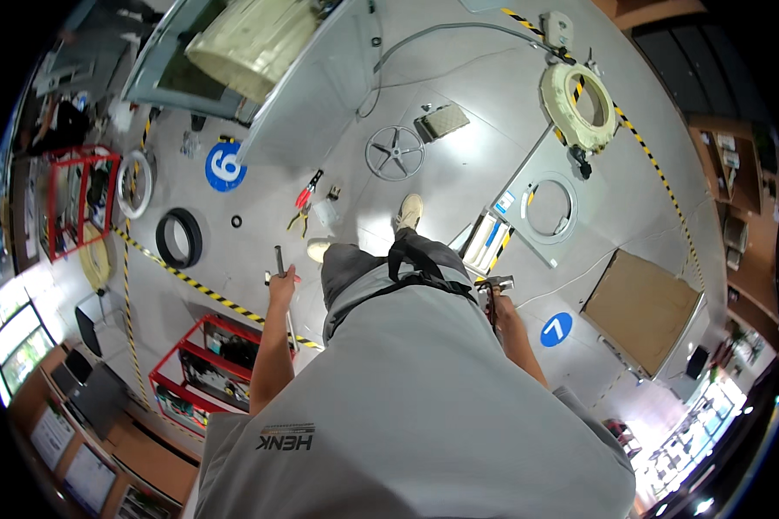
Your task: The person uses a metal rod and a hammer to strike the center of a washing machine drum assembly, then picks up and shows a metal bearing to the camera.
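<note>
My left hand [283, 287] is closed round a short dark rod-shaped tool [279, 259], which sticks up out of the fist; its lower part is hidden. In my right hand [509, 318] is a hammer [496, 283], its metal head showing above the closed fingers. Red-handled pliers [307, 190] and yellow-handled pliers [300, 220] lie on the floor ahead of my left hand. A spoked pulley wheel [395, 153] rests flat beyond my feet. Beside my right hand lies a white detergent drawer [486, 242], next to a washing machine panel [541, 195] with a round opening.
A washing machine cabinet [307, 95] with its tub [255, 43] stands at the far left. A black rubber ring [195, 238] and a red tool rack [166, 378] are left. Far right are a cream tub ring [554, 95] and a brown board [640, 307].
</note>
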A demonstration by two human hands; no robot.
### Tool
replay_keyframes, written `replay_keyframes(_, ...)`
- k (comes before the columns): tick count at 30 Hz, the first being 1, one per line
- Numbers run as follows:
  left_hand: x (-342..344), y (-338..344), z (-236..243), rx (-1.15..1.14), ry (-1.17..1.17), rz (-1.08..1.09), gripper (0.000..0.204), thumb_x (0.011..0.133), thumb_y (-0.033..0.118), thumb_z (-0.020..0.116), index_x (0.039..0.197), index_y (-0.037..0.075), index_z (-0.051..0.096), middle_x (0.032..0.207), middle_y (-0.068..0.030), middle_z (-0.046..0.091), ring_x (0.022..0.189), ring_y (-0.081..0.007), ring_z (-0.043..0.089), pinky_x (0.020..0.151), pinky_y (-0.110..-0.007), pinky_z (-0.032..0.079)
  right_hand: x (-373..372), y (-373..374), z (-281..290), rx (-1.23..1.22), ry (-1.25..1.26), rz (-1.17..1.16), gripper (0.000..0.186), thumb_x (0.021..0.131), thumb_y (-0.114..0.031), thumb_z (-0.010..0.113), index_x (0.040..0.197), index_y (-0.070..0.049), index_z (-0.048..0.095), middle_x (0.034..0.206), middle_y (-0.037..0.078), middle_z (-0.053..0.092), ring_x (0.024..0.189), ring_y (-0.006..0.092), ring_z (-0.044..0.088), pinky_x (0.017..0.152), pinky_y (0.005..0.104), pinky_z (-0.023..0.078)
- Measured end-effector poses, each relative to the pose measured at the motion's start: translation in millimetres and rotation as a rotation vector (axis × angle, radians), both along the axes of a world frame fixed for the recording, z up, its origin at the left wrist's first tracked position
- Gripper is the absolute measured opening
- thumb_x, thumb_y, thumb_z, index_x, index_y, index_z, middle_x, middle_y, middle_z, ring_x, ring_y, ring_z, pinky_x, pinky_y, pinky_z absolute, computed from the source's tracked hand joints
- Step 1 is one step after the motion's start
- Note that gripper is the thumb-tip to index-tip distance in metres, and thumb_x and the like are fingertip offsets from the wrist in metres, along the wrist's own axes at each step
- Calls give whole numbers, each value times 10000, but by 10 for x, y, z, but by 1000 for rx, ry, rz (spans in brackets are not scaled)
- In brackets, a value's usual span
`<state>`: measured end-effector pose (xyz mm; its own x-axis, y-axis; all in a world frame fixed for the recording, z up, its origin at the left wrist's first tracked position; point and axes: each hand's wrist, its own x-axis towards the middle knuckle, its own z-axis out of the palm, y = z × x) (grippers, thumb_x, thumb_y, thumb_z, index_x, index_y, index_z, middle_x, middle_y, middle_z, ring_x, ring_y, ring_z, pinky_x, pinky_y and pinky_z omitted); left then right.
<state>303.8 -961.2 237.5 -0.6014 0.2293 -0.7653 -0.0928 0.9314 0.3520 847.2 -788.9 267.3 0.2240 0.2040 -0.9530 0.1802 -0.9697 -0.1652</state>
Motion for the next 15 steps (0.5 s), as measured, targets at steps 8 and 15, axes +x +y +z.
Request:
replay_keyframes(8, 433, 1935, 155, 73, -21, -282, 415, 835, 414, 594, 623, 67, 676, 558, -83, 581, 525, -191, 543, 542, -336, 423, 849, -104, -414, 11, 30, -240, 208, 845, -313, 603, 803, -111, 573, 645, 10, 489, 574, 153, 494, 481, 323, 398)
replay_keyframes(15, 660, 3293, 37, 177, -24, -385, 446, 837, 406, 589, 562, 57, 627, 543, -72, 570, 498, -184, 522, 516, -341, 404, 942, 111, -324, 37, 6, -408, 180, 846, -279, 603, 806, -106, 567, 662, 13, 523, 539, 140, 493, 459, 318, 390)
